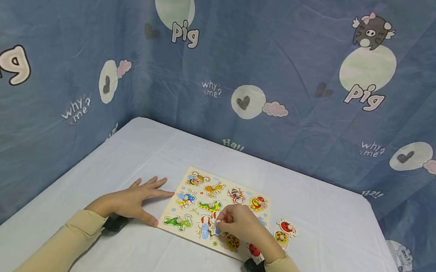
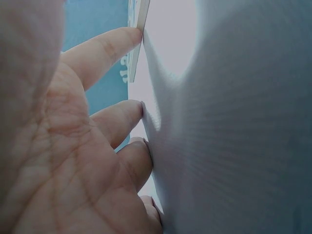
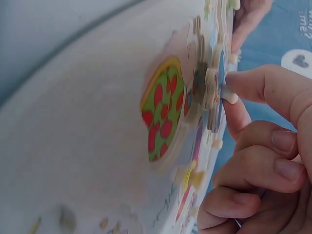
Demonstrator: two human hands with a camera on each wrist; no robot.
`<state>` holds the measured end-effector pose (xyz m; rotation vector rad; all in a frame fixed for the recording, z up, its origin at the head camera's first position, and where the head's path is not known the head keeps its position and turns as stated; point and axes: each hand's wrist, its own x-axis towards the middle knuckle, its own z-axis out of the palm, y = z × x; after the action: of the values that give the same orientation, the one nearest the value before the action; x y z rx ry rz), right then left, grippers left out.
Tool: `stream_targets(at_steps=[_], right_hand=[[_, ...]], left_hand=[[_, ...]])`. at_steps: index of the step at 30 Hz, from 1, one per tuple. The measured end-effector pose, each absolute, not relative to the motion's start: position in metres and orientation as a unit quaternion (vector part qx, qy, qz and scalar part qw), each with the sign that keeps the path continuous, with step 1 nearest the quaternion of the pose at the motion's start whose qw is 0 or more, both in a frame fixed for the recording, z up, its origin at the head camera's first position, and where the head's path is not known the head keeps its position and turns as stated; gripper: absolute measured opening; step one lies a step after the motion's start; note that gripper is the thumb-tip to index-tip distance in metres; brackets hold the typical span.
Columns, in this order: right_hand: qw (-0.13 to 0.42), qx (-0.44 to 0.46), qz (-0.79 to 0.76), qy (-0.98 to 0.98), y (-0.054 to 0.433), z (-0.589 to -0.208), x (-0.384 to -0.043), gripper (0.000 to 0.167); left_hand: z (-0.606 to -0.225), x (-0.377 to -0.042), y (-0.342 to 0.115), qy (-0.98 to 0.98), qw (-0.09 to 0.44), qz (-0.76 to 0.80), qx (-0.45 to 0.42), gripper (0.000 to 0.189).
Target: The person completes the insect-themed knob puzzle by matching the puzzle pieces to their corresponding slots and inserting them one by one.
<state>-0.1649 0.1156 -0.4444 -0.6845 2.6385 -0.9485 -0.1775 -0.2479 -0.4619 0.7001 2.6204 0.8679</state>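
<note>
My right hand (image 1: 246,224) pinches the small peg (image 3: 229,95) of a flat wooden insect puzzle piece (image 3: 214,97) with blue on its face, between thumb and forefinger. It holds the piece close over the front middle of a wooden puzzle board (image 1: 194,236), beside a blue insect picture (image 1: 204,229). The other right fingers are curled. My left hand (image 1: 134,200) lies spread at the board's left side. Its thumb is at the front left corner and its forefinger touches the left edge. In the left wrist view, the other fingertips (image 2: 139,109) rest on the cloth.
A loose ladybug piece (image 1: 287,228) and a green spotted piece (image 1: 281,238) lie right of the board. Pegged insects, among them a bee (image 1: 197,179) and a green caterpillar (image 1: 210,206), sit in the board. A white cloth covers the table (image 1: 152,146); blue curtains (image 1: 220,42) stand behind it.
</note>
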Motion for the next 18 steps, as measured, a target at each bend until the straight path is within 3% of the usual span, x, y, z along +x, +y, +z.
stream_targets(at_steps=[18], right_hand=[[0.152, -0.249, -0.323, 0.9, 0.099, -0.446, -0.161, 0.007]], left_hand=[[-0.461, -0.178, -0.249, 0.911, 0.144, 0.299, 0.244, 0.094]])
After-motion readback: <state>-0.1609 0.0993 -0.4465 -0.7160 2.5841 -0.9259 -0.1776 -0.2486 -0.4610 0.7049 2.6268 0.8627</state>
